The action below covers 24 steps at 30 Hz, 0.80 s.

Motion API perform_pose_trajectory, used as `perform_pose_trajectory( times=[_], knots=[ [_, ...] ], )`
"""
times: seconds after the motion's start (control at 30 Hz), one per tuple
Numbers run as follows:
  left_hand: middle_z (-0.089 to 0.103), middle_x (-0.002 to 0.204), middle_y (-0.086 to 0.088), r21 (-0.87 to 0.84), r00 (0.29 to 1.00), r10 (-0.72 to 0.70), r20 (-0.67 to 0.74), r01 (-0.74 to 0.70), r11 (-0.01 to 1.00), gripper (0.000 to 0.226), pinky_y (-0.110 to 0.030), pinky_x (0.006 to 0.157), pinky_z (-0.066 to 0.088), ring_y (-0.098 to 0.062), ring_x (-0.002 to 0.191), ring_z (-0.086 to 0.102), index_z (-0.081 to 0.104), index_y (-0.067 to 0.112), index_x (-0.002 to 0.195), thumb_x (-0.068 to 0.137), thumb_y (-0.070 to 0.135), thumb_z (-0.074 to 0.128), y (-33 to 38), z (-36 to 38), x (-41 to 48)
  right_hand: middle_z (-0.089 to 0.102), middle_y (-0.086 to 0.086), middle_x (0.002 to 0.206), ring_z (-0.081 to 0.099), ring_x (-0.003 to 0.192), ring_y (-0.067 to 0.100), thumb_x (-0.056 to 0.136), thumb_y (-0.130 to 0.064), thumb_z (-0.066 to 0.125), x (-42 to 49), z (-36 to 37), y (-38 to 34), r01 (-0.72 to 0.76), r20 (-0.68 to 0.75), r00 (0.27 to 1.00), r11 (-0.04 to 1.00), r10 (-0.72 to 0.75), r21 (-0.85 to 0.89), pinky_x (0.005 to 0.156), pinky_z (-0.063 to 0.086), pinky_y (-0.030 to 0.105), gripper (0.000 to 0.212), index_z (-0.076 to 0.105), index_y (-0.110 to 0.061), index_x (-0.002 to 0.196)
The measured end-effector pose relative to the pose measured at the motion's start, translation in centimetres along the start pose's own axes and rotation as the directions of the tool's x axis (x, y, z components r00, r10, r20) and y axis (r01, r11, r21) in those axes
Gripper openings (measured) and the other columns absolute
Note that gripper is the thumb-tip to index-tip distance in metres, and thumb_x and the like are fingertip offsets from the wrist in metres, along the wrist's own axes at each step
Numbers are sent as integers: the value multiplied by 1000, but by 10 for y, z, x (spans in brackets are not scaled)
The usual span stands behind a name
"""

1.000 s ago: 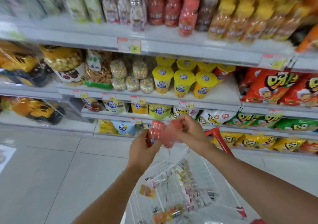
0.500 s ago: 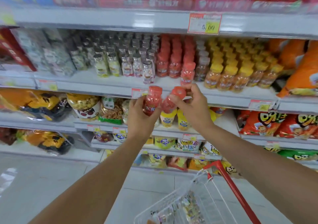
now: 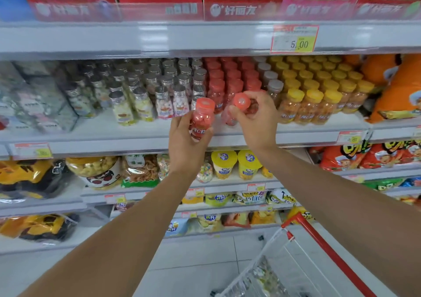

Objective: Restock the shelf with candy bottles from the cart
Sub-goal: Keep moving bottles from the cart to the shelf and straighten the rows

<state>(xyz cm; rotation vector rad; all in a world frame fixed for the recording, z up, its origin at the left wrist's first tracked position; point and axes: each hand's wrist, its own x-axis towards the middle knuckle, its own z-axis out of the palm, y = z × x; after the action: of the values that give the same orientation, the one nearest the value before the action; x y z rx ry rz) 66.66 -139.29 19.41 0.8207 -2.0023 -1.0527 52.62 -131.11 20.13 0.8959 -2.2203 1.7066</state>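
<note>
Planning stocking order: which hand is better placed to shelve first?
Right, likely: the right hand holds the tilted bottle at the red row; the left hand holds the upright bottle lower, at the shelf edge.

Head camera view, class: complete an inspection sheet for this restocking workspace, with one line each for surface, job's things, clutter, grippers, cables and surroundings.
Surface: white shelf, bare strip along its front.
Job's things: left bottle and right bottle, both red-capped; red-capped rows stand behind them; cart at lower right, contents blurred.
Clutter: nothing seen.
Grippers: left hand grips the left bottle upright; right hand grips the right bottle tilted, cap toward the camera.
Cables: nothing seen.
Surroundings: silver-capped bottles to the left, yellow-capped bottles to the right, price tag above, tiled floor below.
</note>
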Motion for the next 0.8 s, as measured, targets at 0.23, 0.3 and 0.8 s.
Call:
perform_pose_trajectory(
  times=[0.23,0.3,0.8],
  knots=[
    [43,114,8,-9,999,17,38,-17,1000,44,-16,82,36,4,90,41,56,15,127,88,31,68,-12,-2,8,63,3,99,60,85,21,73,-34,81,6,22,0,-21,6,1000,993,22,-113,78,52,41,46,62,-16,111],
    [43,114,8,-9,999,18,46,-18,1000,44,-13,80,33,5,91,41,56,14,126,88,32,68,-15,-3,8,63,2,95,59,84,18,73,-34,81,6,23,-1,-20,41,999,992,26,-127,78,52,37,52,60,-15,115],
    [45,113,6,-40,997,-29,78,32,999,47,-8,78,31,0,89,44,55,16,129,87,31,69,-16,-10,1,63,6,93,63,82,15,84,4,59,-14,16,-6,-47,242,968,996,63,-70,80,55,30,36,54,-4,119]
  ],
)
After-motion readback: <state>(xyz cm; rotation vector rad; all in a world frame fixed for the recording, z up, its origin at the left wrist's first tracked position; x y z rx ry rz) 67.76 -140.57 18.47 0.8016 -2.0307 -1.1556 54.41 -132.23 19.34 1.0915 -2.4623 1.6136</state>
